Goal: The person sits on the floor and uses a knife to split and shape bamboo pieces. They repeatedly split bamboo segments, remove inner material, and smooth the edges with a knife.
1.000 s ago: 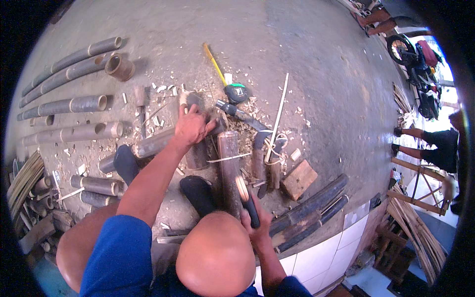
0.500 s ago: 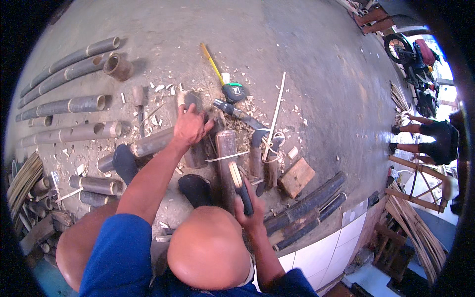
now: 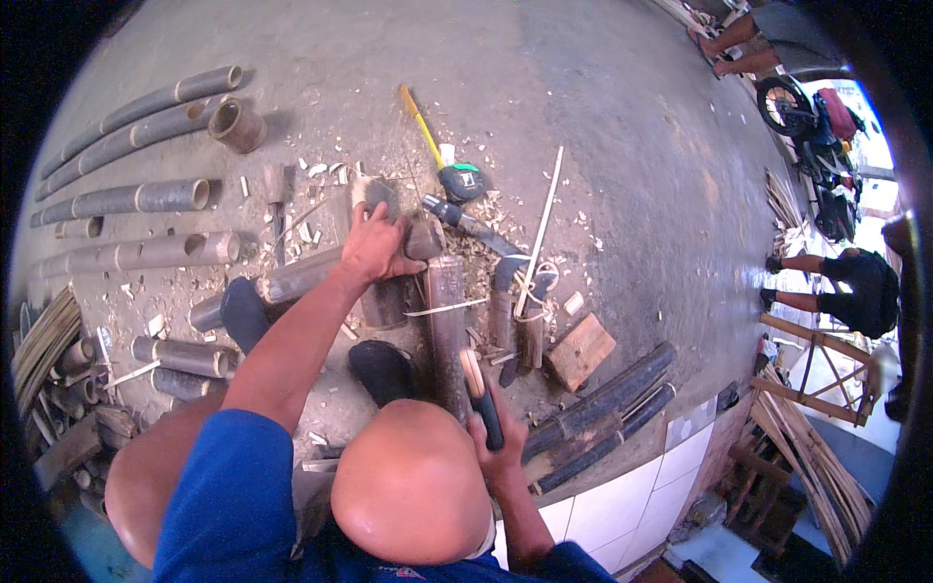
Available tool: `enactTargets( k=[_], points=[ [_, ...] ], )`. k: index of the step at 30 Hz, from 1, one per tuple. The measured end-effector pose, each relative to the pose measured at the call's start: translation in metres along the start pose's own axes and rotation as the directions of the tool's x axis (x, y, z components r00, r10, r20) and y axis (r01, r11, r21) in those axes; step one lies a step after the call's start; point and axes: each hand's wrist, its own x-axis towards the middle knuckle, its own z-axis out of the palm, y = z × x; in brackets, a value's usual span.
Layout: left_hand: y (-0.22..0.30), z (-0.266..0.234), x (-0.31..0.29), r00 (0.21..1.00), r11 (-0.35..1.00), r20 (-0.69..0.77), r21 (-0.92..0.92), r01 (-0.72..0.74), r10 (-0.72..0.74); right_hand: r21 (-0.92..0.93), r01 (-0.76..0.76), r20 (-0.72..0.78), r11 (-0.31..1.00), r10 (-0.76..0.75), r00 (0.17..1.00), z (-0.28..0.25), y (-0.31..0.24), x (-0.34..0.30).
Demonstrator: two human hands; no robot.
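Observation:
My left hand (image 3: 374,248) is closed over a dark wooden block (image 3: 372,194) with a pale cut face, its thumb reaching toward the end of a brown bamboo tube (image 3: 447,296). Gripped in my right hand (image 3: 501,442), beside my knee, is a black-handled tool (image 3: 481,398) with a pale, wood-coloured strip along it; its exact kind I cannot make out. A thin pale strip (image 3: 445,308) lies across the tube. Just beyond sit a hammer-like tool with a dark pipe-shaped head (image 3: 466,223) and a tape measure (image 3: 462,182), its yellow blade partly out.
Several dark bamboo poles (image 3: 136,199) lie on the left, near a short bamboo ring (image 3: 237,126). A chisel-like tool (image 3: 277,199), wood shavings and a wooden block (image 3: 580,352) surround the work. More bamboo (image 3: 603,408) lies right. A person (image 3: 846,287) and motorbike (image 3: 792,107) are farther off.
My right hand and the black-handled tool have shifted slightly down and right, away from the tube's upper end. My left thumb has come down nearer the tube's end; its fingers stay on the block.

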Motion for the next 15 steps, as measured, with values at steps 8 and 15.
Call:
enactTargets(
  k=[8,15],
  points=[
    [0.01,0.0,-0.001,0.992,0.989,-0.003,-0.072,0.126,-0.127,0.028,0.015,-0.04,1.0,-0.014,0.999,0.054,0.015,0.087],
    [0.003,0.001,0.001,0.991,0.988,0.064,-0.094,0.121,-0.115,0.058,-0.071,0.019,0.996,0.07,0.997,0.011,0.008,-0.004]
  ],
)
